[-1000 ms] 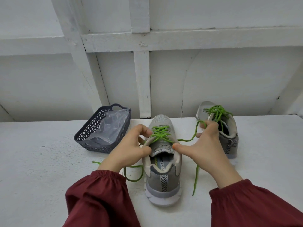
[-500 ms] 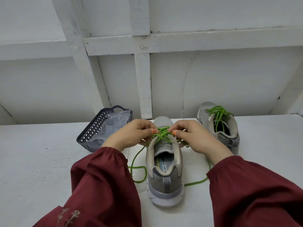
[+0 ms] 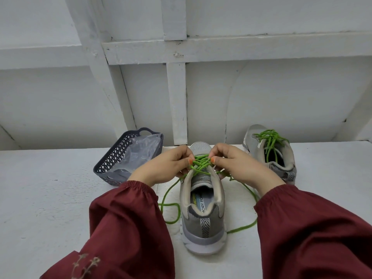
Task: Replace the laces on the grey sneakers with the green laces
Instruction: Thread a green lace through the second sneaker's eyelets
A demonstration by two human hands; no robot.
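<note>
A grey sneaker (image 3: 203, 214) stands heel toward me in the middle of the white table. A green lace (image 3: 201, 165) criss-crosses its eyelets, and the loose ends trail onto the table on both sides. My left hand (image 3: 165, 168) and my right hand (image 3: 239, 166) meet over the tongue, both pinching the crossed lace near the top eyelets. The second grey sneaker (image 3: 269, 154) stands at the back right, laced in green, with nothing touching it.
A dark grey plastic basket (image 3: 112, 166) holding a clear plastic bag (image 3: 138, 152) sits at the back left. A white panelled wall (image 3: 181, 87) rises directly behind the table (image 3: 50, 198). My dark red sleeves fill the lower part of the view.
My hands, spread apart pulling the lace ends outward a second ago, have come together over the top of the lacing. The slack ends now lie on the table.
</note>
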